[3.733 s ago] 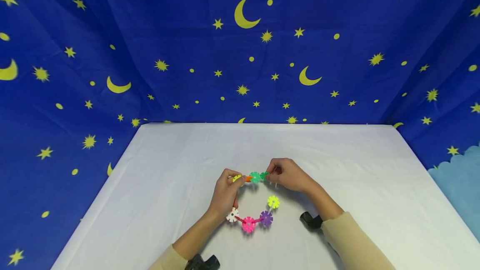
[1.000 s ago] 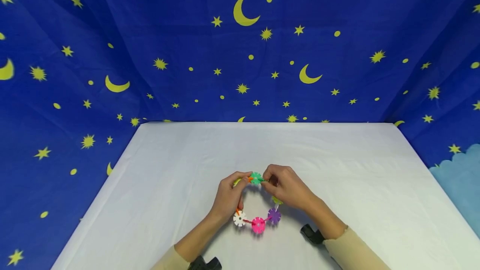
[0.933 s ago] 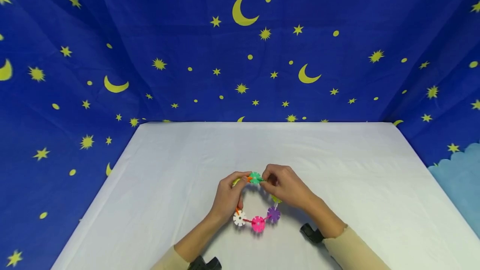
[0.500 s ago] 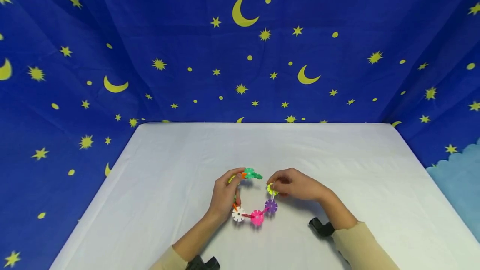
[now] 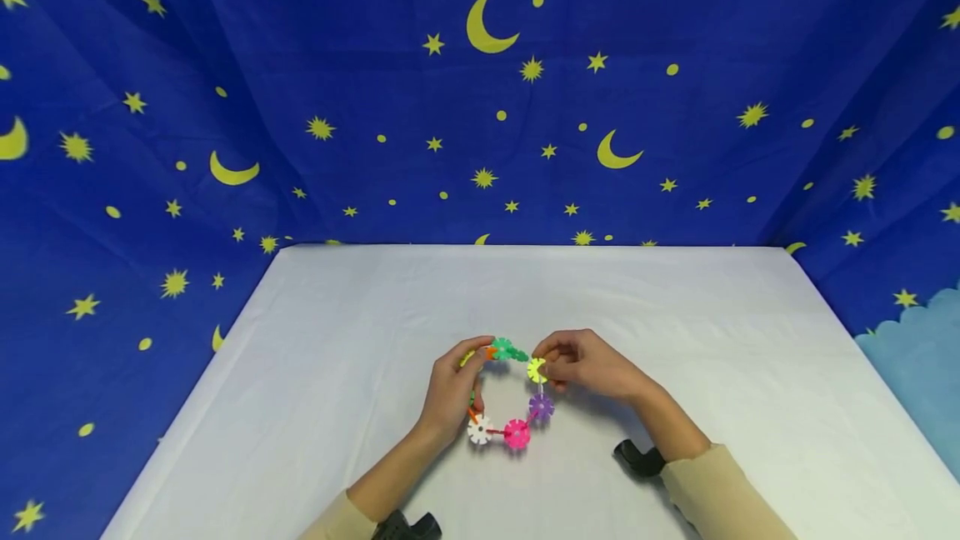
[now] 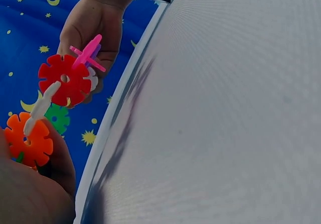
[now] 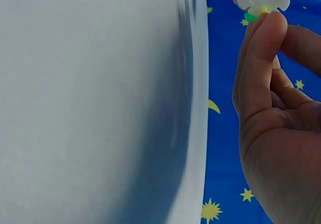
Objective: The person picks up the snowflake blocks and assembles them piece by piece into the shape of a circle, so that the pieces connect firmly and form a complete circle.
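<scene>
Between the hands is a curved chain of interlocking snowflake discs, bent almost into a ring. My left hand (image 5: 452, 390) grips its left side, thumb and fingers around a yellow disc (image 5: 467, 358) and the orange one beside it. A light green disc (image 5: 502, 348) and a darker green disc (image 5: 519, 355) stick out from that grip. My right hand (image 5: 588, 363) pinches the yellow disc (image 5: 536, 370) at the other end, right beside the dark green one. Purple (image 5: 541, 407), pink (image 5: 517, 434) and white (image 5: 480, 429) discs run along the near side. In the left wrist view, a red disc (image 6: 56, 81) shows edge notches.
A white-covered table (image 5: 360, 307) lies under the hands. Behind it hangs a blue cloth (image 5: 405, 90) with yellow moons and stars. Black wrist camera mounts (image 5: 637, 458) sit on both forearms, close over the table.
My right hand has let go of the dark green disc, taken hold of the yellow disc at the chain's other end, and brought it up beside the dark green one. The left hand keeps its grip.
</scene>
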Demonstrator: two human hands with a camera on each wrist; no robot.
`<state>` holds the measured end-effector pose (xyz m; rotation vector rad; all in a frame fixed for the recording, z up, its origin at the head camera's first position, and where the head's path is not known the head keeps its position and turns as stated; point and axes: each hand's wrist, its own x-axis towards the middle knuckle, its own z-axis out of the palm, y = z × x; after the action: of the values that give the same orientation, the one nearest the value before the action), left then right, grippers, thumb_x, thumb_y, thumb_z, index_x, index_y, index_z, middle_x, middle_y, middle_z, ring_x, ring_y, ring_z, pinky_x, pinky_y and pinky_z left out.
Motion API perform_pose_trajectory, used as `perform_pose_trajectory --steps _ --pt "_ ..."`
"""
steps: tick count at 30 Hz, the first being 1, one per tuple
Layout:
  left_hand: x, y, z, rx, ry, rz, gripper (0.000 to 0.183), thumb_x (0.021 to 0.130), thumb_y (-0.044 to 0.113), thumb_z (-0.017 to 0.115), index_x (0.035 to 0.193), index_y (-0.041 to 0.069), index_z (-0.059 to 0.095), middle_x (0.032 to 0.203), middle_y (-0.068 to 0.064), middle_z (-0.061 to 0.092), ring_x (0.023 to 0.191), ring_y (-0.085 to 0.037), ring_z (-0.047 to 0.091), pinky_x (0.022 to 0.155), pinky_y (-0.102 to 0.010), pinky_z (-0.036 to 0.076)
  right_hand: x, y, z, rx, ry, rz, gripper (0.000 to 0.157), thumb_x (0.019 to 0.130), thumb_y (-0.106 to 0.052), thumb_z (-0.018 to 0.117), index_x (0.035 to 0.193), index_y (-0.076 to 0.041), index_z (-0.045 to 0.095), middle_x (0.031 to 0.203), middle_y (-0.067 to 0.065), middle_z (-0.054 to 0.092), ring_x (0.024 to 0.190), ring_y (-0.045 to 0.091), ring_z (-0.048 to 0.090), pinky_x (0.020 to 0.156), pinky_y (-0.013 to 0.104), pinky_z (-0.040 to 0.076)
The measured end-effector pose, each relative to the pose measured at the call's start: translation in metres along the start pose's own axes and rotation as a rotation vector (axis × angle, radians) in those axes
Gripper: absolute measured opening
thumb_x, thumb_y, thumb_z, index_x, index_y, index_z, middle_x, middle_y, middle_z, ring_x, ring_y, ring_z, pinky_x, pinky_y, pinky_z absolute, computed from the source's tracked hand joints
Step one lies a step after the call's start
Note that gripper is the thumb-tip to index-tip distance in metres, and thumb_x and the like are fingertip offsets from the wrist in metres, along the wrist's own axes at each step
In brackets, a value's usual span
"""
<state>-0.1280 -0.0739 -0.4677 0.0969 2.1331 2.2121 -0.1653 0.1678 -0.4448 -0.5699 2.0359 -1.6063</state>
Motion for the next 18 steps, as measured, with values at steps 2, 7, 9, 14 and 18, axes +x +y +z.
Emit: perform_pose_trajectory --steps 2,7,9,14,18 --pt "-0.0001 0.0001 0.0003 0.003 0.004 0.002 0.028 0.099 0.023 0.055 0.122 0.012 0.065 0.062 -0.027 0.051 0.033 -0.014 0.042 0.034 -0.025 0.039 0.0009 0.0006 0.0014 0.008 0.006 -0.006 0.021 0.092 -0.004 0.062 0.112 0.001 0.061 0.089 0.019 0.065 0.069 0.026 0.061 0.062 0.045 0.053" --pt "-0.0004 0.0001 0.0003 0.008 0.007 0.001 0.027 0.098 0.024 0.056 0.12 0.013 0.066 0.051 -0.012 0.047 0.033 -0.014 0.042 0.034 -0.025 0.039 0.0013 -0.0006 0.0031 -0.005 0.023 0.003 0.02 0.092 -0.002 0.06 0.111 0.0 0.062 0.089 0.017 0.065 0.069 0.027 0.061 0.063 0.045 0.053" --pt "-0.0007 0.0002 0.0001 0.01 0.008 -0.002 0.026 0.098 0.023 0.056 0.119 0.013 0.066 0.05 -0.009 0.047 0.033 -0.014 0.042 0.034 -0.025 0.039 0.0014 -0.0016 0.0036 -0.009 0.022 0.002 0.02 0.091 -0.002 0.06 0.111 0.0 0.062 0.089 0.017 0.065 0.07 0.027 0.061 0.063 0.045 0.053" --pt "-0.0016 0.001 -0.0006 0.009 -0.002 -0.007 0.024 0.097 0.023 0.056 0.117 0.014 0.068 0.047 -0.006 0.043 0.033 -0.014 0.042 0.034 -0.025 0.039 0.0019 -0.0016 0.005 -0.017 0.003 -0.011 0.019 0.091 -0.004 0.062 0.109 0.001 0.063 0.089 0.018 0.065 0.071 0.027 0.062 0.063 0.044 0.054" --pt "-0.0014 0.0018 -0.0012 0.001 -0.016 -0.009 0.024 0.098 0.024 0.056 0.116 0.013 0.068 0.047 -0.004 0.042 0.033 -0.014 0.043 0.034 -0.025 0.039 0.0022 -0.0004 0.0064 -0.021 -0.005 -0.024 0.017 0.091 -0.006 0.064 0.107 0.0 0.063 0.087 0.017 0.065 0.07 0.027 0.062 0.062 0.044 0.054"
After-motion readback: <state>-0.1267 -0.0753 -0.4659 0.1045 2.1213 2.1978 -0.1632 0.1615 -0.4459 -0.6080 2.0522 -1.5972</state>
